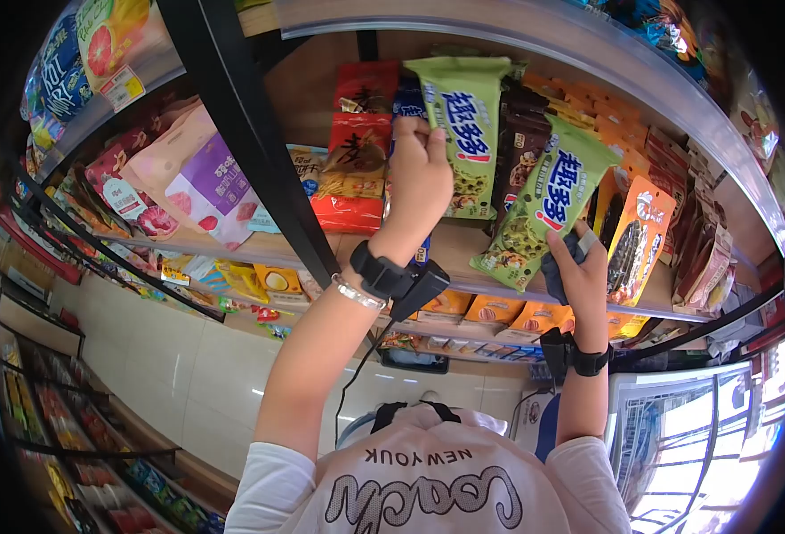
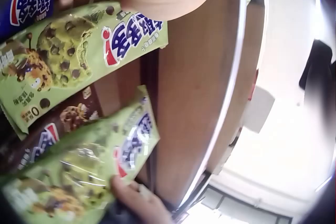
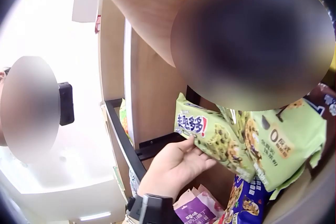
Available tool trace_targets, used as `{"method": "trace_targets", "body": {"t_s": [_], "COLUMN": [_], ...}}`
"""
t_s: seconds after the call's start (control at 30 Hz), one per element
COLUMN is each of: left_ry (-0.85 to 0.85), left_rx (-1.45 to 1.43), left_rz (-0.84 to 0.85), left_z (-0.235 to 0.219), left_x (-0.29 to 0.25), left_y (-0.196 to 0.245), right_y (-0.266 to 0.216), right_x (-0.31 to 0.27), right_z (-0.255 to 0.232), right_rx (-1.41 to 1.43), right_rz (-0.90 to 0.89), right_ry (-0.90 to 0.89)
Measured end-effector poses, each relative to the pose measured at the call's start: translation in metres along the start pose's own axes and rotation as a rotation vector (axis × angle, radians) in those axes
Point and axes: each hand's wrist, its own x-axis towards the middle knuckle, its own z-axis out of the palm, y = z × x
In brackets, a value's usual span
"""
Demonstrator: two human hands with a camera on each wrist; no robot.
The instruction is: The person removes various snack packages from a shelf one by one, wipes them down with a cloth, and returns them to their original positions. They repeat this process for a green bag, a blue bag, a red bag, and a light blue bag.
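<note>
A green cookie bag (image 1: 465, 133) stands upright on the shelf. My left hand (image 1: 422, 173) pinches its side edge, with the thumb at the front in the right wrist view. To its right my right hand (image 1: 583, 271) holds a second green cookie bag (image 1: 548, 200), which leans tilted over the shelf's front edge. That hand's thumb lies at the bag's edge, and a dark grey cloth (image 1: 556, 278) is bunched in the same hand. A blue cookie pack (image 2: 31, 4) sits beside my left fingers, and a brown cookie pack (image 2: 73, 116) shows between the two green bags.
Red snack packs (image 1: 357, 147) are left of the left hand, beyond them a black shelf post (image 1: 250, 133). An orange snack pouch (image 1: 641, 236) stands right of the right hand. Above runs the upper shelf's clear edge strip (image 1: 535, 37); lower shelves hold more packets.
</note>
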Motion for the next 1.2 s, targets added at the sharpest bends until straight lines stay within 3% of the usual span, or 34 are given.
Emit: {"method": "trace_targets", "body": {"t_s": [0.1, 0.3, 0.43, 0.6, 0.7, 1.0, 1.2], "left_ry": [0.061, 0.076, 0.078, 0.077, 0.061, -0.018, -0.075], "left_rx": [-0.231, -0.313, -0.448, -0.464, -0.491, -0.503, -0.532], "left_rz": [-0.074, -0.068, -0.127, -0.111, -0.123, -0.169, -0.217], "left_z": [-0.016, -0.052, -0.063, -0.077, -0.081, -0.072, -0.068], "left_x": [-0.005, -0.025, -0.038, -0.044, -0.046, -0.064, -0.083], "left_y": [0.006, 0.017, 0.018, 0.020, 0.021, 0.012, 0.013], "right_y": [-0.007, -0.029, -0.027, -0.017, -0.022, -0.015, -0.013], "right_x": [0.007, 0.038, 0.054, 0.053, 0.050, 0.050, 0.064], "right_z": [0.009, 0.048, 0.079, 0.105, 0.108, 0.110, 0.109], "right_rx": [-0.111, -0.438, -0.589, -0.919, -1.070, -1.175, -1.097], "right_rz": [0.001, -0.025, -0.145, -0.280, -0.280, -0.348, -0.149], "right_ry": [-0.014, -0.062, 0.050, 0.064, 0.084, 0.107, 0.019]}}
